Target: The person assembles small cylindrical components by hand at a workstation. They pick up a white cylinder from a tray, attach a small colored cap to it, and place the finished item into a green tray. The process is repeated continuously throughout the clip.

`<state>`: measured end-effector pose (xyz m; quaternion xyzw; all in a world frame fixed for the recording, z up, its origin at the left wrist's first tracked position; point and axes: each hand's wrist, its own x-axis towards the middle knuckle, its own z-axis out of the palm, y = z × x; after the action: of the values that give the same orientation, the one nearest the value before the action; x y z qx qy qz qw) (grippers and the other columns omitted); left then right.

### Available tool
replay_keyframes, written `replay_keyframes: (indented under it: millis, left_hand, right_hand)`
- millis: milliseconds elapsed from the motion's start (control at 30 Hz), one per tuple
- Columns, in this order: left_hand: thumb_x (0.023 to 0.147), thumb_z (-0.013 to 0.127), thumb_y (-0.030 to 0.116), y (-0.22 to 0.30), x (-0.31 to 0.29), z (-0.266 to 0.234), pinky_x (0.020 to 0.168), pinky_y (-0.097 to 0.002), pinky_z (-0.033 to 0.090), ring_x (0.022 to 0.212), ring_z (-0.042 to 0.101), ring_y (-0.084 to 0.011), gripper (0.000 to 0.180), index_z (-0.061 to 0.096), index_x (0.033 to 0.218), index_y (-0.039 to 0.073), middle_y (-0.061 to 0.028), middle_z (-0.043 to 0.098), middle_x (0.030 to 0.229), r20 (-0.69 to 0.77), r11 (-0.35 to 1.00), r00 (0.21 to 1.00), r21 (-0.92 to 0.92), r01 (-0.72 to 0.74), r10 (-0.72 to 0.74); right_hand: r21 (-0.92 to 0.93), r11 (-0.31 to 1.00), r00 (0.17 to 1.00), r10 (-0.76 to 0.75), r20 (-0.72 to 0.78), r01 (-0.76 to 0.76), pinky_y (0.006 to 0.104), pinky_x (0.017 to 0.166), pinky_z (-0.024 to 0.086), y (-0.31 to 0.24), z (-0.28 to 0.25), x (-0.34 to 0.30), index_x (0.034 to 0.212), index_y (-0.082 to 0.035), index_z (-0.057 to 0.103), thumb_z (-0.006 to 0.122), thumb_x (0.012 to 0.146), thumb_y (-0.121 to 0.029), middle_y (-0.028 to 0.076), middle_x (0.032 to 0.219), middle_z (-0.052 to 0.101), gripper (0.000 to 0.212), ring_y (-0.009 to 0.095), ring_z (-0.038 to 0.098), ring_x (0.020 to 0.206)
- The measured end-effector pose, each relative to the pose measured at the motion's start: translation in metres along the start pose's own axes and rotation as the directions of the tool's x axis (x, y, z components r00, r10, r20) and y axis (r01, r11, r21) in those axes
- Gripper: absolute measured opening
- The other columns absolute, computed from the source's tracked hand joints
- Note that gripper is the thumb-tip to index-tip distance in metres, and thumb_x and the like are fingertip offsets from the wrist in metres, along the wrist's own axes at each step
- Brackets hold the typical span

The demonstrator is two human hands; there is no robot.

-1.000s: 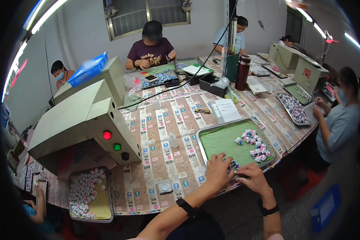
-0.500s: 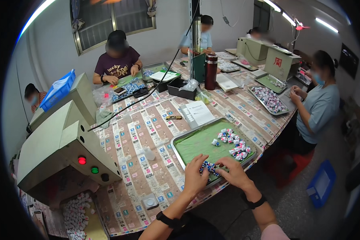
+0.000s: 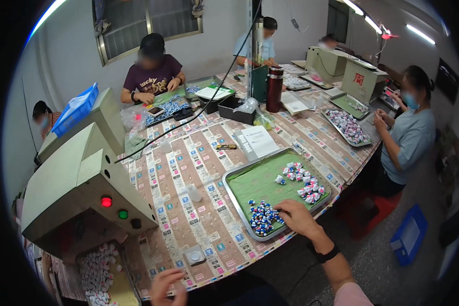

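Change: hands that worked together at the near edge of the green-lined tray (image 3: 250,183) half a second ago are now apart; the left hand (image 3: 167,285) has dropped away to the table's near edge, close to a small white square part (image 3: 195,256), while the right hand (image 3: 297,218) stays at the tray.

Meaning: judging by the split, a two-handed gathering of pieces appears finished for now, and the right hand alone tends the pile.

Right grip: fingers curled loosely over the tray's near rim, fingertips touching the blue-and-white cluster (image 3: 262,217); whether a piece is pinched cannot be told.

Left grip: fingers (image 3: 174,276) bent and slightly spread, nothing visibly held.

Pieces: small, glossy, wrapped-looking items in blue and white, bunched tightly at the tray's near left corner; a second, looser scatter (image 3: 305,178) with pink and white among it lies toward the far right of the same tray, well apart from the first.

Tray: metal-rimmed, rectangular, sitting on the patterned tablecloth (image 3: 188,163) at the person's front right.

Surroundings: a grey-green machine (image 3: 81,188) with red and green lights stands to the left, above a bin of pale pieces (image 3: 98,273); co-workers sit round the table at trays of their own.
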<state>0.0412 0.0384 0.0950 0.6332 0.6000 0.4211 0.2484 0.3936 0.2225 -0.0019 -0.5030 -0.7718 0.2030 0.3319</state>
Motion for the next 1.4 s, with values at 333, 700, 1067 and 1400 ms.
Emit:
replay_keyframes:
  millis: [333,700,1067,1400]
  left_hand:
    - [0.077,0.059,-0.001,-0.081,-0.082,-0.128,0.079,-0.0303,0.047,0.094,0.06,-0.0223,0.024,0.064,0.1,0.001,-0.0112,0.063,0.1,-0.573,0.889,0.809,0.295,0.351,-0.13]
    - [0.074,0.063,0.001,-0.14,-0.097,-0.157,0.082,-0.0383,0.046,0.091,0.057,-0.0304,0.026,0.064,0.099,0.003,-0.0124,0.06,0.093,-0.472,0.86,0.872,0.387,0.334,-0.126]
    - [0.072,0.062,0.002,-0.187,-0.023,-0.128,0.077,-0.0447,0.048,0.091,0.058,-0.0376,0.018,0.064,0.09,0.005,-0.0172,0.06,0.095,-0.247,0.781,0.968,0.595,0.19,-0.048]
    - [0.084,0.064,0.0,-0.09,-0.046,-0.07,0.079,-0.0228,0.047,0.092,0.056,-0.0107,0.02,0.066,0.104,0.003,-0.0049,0.057,0.105,-0.053,0.831,0.956,-0.509,0.223,-0.289]
  right_hand:
    - [-0.019,0.995,0.995,0.097,0.003,-0.097,0.0328,0.077,0.047,0.014,0.013,-0.001,0.091,0.001,0.064,0.062,0.072,0.001,0.012,0.09,0.06,0.019,0.024,0.059,0.084]
    - [0.554,0.813,0.983,0.168,0.073,-0.18,0.0224,0.077,0.046,-0.095,0.037,-0.02,0.101,0.002,0.058,0.056,0.087,0.003,0.002,0.093,0.056,0.014,0.01,0.058,0.083]
    - [0.807,0.348,0.878,0.226,0.423,-0.478,0.03,0.076,0.055,-0.164,0.084,-0.044,0.102,0.003,0.058,0.059,0.084,0.004,0.012,0.095,0.064,0.018,0.022,0.067,0.087]
    - [0.795,0.164,0.803,0.265,0.535,-0.584,0.0256,0.077,0.054,-0.153,0.093,-0.038,0.107,0.002,0.06,0.061,0.085,0.004,0.01,0.101,0.065,0.021,0.015,0.064,0.09]
